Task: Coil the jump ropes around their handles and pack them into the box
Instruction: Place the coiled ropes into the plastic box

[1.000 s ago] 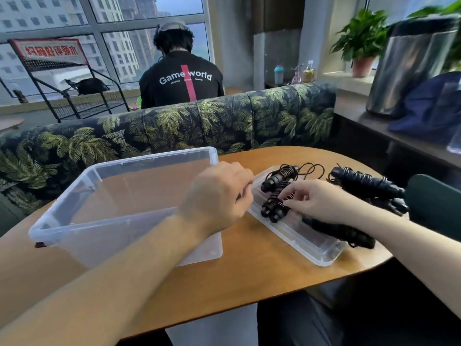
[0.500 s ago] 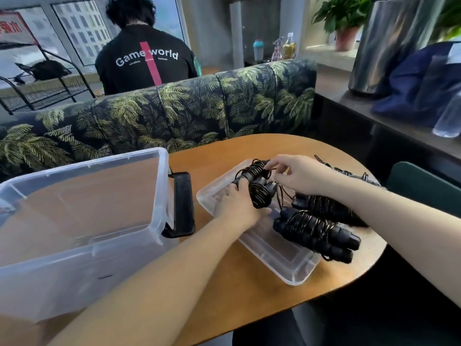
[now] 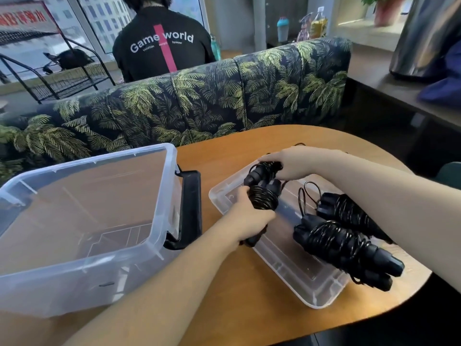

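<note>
A clear plastic box with a black latch handle stands on the left of the wooden table, nothing inside it. Right of it lies the clear lid, upturned like a tray. My left hand grips one coiled black jump rope bundle over the lid's near-left part. My right hand holds a second coiled bundle just behind it. Two more coiled ropes, one in front and one behind, rest on the lid's right side.
The table ends in a rounded edge at the right and near side. A palm-print sofa backs the table, with a person in a black shirt seated beyond it. A dark counter runs along the right.
The view shifted and dropped lower. My left hand moved from the box's edge to the lid and gripped a coiled rope; my right hand closed on the bundle behind it.
</note>
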{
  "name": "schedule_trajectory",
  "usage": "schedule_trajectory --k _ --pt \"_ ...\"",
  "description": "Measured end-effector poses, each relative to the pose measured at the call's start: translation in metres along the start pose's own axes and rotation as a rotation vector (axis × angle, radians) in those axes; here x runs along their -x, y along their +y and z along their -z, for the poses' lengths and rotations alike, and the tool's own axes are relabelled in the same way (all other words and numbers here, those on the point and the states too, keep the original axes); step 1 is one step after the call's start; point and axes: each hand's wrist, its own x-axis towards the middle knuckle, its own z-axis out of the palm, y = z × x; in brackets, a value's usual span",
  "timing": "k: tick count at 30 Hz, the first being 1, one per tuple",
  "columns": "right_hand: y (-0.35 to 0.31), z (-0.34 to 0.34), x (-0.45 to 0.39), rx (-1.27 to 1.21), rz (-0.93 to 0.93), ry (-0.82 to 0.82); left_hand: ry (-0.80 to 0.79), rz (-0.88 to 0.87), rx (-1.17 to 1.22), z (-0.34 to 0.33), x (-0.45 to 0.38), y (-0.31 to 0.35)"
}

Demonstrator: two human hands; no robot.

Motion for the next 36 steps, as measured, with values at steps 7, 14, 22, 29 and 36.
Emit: schedule_trajectory --k 7,14,22,29,36 --pt "0.001 -0.002 -0.016 0.14 0.027 0.241 -0.006 0.059 0.258 -0.003 0.01 -0.007" --pt "0.003 0.003 -0.006 -0.32 -0.076 0.283 0.018 0.073 0.371 -0.003 0.023 -0.01" --pt "0.003 0.023 0.028 -0.657 -0.117 0.257 -0.093 0.075 0.495 0.016 0.066 0.001" --pt "-0.019 0.051 0.06 -0.866 -0.027 0.373 -0.094 0.04 0.597 0.057 0.106 0.021" --pt "-0.046 0.07 0.091 -0.752 0.067 0.552 -0.135 0.021 0.69 0.087 0.148 0.028"
